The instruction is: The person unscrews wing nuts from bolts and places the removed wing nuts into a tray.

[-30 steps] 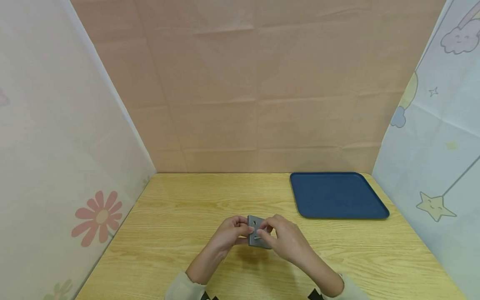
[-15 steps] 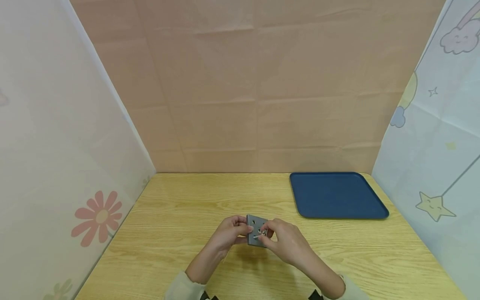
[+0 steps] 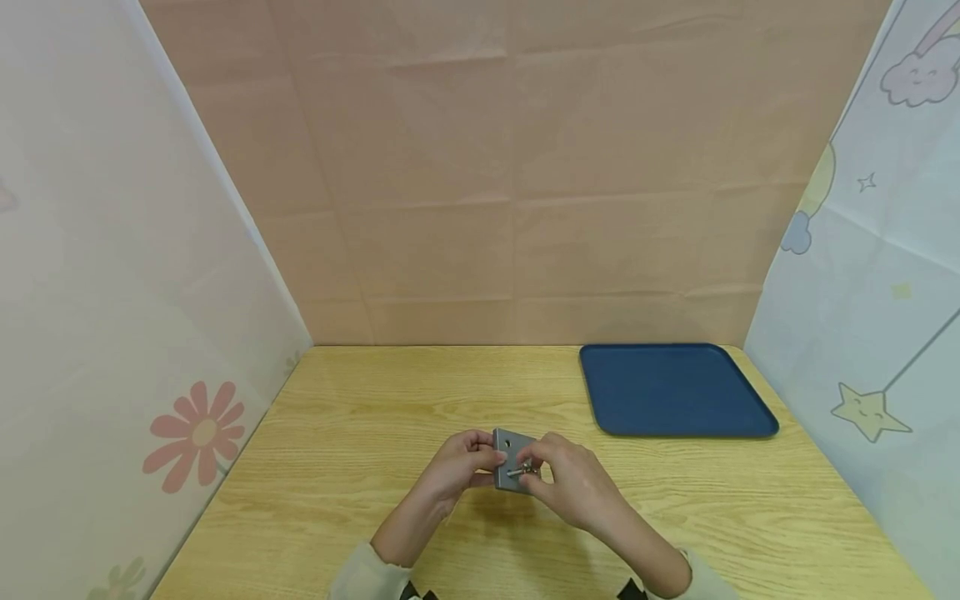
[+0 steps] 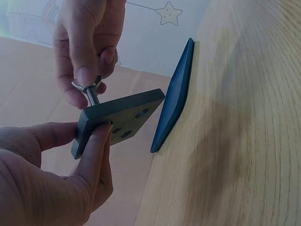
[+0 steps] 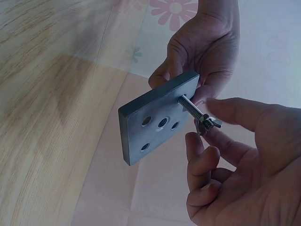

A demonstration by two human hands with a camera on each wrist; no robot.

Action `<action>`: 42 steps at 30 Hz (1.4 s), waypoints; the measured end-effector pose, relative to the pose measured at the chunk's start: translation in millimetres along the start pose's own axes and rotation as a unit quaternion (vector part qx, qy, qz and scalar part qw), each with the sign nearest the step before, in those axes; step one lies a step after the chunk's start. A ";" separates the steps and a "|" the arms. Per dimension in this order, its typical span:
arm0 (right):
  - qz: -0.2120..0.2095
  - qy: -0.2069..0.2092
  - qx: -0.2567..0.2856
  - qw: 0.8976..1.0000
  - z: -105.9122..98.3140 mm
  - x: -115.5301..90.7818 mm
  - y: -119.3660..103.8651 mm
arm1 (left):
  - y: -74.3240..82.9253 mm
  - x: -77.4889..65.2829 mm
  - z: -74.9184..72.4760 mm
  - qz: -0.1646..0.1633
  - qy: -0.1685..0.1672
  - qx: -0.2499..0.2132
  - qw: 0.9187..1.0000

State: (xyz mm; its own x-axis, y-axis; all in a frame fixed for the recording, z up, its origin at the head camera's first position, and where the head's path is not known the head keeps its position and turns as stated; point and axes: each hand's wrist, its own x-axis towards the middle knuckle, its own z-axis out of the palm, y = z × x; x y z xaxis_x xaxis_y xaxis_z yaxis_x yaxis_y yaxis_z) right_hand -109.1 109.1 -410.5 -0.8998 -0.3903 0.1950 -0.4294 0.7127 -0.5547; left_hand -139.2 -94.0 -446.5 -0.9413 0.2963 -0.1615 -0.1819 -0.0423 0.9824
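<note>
A square grey metal plate (image 5: 157, 120) with several round holes is held tilted above the table by my left hand (image 3: 468, 462), thumb on one face and fingers behind. A threaded bolt (image 5: 191, 107) sticks out of a hole near one edge. On its free end sits a silver wing nut (image 5: 207, 124), and the thumb and fingers of my right hand (image 3: 566, 479) pinch around it. In the left wrist view, the left fingertips (image 4: 101, 132) press the plate's underside near the bolt's hole. Those fingers hide the bolt's other end.
A blue tray (image 3: 678, 392) lies at the back right of the wooden table (image 3: 360, 417). Behind stands a plain tan backdrop (image 3: 450, 192). Printed cloth walls close off both sides.
My right fingers have shifted around the wing nut, uncovering it and then closing in again. The plate and my left hand stay almost in place.
</note>
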 end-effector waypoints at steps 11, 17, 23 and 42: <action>0.011 0.006 0.018 1.000 0.1 2.5 3.0 | 1.6 -0.1 2.1 -0.006 0.001 0.003 1.000; 0.027 0.005 0.020 0.999 -0.2 3.6 1.2 | 1.5 0.9 1.5 -0.006 -0.002 0.000 1.000; 0.036 -0.003 0.017 0.999 -0.2 2.8 -1.5 | 0.5 0.1 0.7 -0.004 -0.010 -0.002 1.000; 0.009 -0.013 0.011 1.000 0.6 -0.3 -0.7 | -1.2 -0.4 -1.0 0.004 -0.001 -0.004 1.000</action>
State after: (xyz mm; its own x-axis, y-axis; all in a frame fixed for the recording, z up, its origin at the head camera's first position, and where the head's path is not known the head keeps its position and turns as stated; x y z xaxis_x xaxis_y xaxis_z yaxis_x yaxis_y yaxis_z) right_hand -108.5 108.4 -410.6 -0.9051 -0.3923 0.1638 -0.4106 0.7070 -0.5758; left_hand -138.9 -95.0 -447.7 -0.9421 0.2977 -0.1543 -0.1775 -0.0521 0.9827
